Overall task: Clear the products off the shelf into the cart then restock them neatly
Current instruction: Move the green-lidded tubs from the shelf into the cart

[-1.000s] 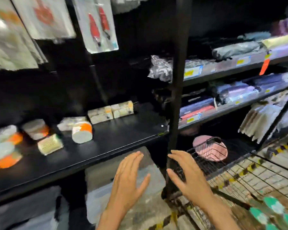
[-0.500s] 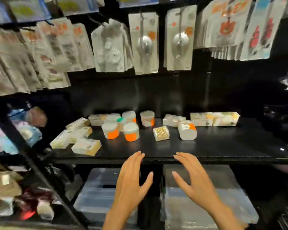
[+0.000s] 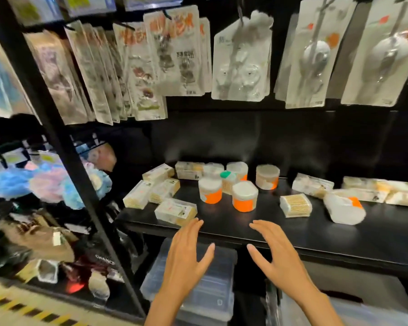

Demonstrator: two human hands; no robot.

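White letters reading roughly "DAMAGE" stand on a dark package (image 3: 103,263) at lower left; the hanging cards' (image 3: 174,55) print is blurred beyond reading

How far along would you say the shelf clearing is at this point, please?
Nothing looks cleared yet: the shelf holds round tubs such as the orange-banded tub, a tipped tub and flat boxes like the nearest box. Nothing is in hand: the left hand and right hand hover open at the shelf's front edge. Clearing and restocking both remain; the cart is not in view.
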